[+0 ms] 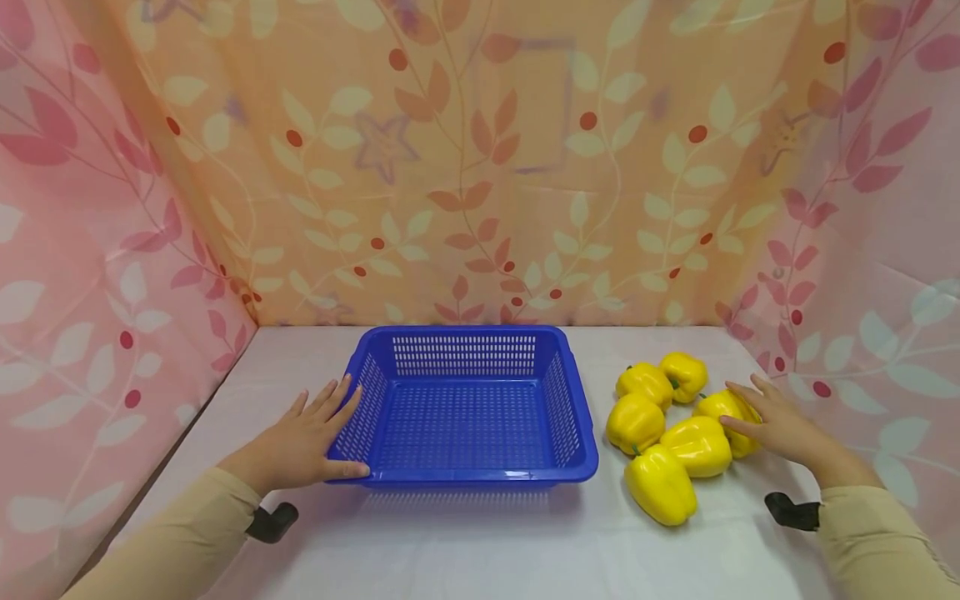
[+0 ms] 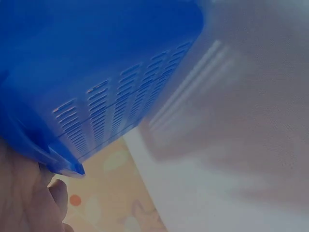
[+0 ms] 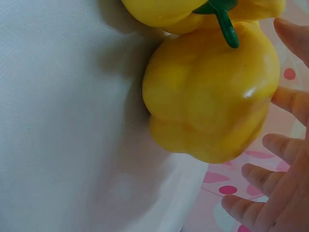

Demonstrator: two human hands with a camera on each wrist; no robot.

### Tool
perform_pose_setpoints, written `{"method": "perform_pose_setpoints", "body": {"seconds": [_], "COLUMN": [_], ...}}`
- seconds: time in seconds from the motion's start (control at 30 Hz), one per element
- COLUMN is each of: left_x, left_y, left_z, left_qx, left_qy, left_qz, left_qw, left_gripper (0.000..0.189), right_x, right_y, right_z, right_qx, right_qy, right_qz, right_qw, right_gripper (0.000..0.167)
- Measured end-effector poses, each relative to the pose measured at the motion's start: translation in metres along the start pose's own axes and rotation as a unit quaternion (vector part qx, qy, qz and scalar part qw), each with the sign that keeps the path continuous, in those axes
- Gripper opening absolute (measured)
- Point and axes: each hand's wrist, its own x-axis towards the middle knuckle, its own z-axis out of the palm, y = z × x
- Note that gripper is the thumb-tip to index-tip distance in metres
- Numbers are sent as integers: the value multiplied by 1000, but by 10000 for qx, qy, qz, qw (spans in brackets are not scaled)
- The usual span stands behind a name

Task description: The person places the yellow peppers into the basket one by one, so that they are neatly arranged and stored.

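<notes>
A blue plastic basket (image 1: pixel 465 476) with slotted walls stands on the table, nothing inside it. My left hand (image 1: pixel 300 442) rests on its left rim near the front corner, fingers extended and thumb along the front edge. To the right of the basket lie several yellow bell peppers (image 1: pixel 660 485) in a loose cluster. My right hand (image 1: pixel 783 429) is at the rightmost bell pepper (image 1: pixel 722 406), fingers straight and spread over its right side. Close up in the right wrist view, the fingertips sit right beside a bell pepper (image 3: pixel 207 92) with a green stem above it.
A white cloth (image 1: pixel 450 558) covers the table. Patterned curtains rise behind it (image 1: pixel 465 208) and on both sides. Black straps show at both wrists, below the beige sleeves (image 1: pixel 187 533).
</notes>
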Motion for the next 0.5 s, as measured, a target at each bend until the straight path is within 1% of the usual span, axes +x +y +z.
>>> {"method": "perform_pose_setpoints", "body": {"seconds": [0.23,0.33,0.5], "left_x": [1,1,3], "left_y": [1,1,0], "left_z": [4,4,5], "left_qx": [-105,-180,-120], "left_qy": [-179,-219,-269], "left_qz": [-67,-88,-184], "left_qw": [9998,9996,9994], "left_gripper": [109,110,115], "right_x": [2,3,6], "right_y": [0,1,5], "right_z": [3,4,5], "right_qx": [-90,-101,-15], "right_qy": [-36,-32,-50], "right_qz": [-4,-79,-173], "right_qw": [10000,9999,9998], "right_gripper": [80,79,81]}}
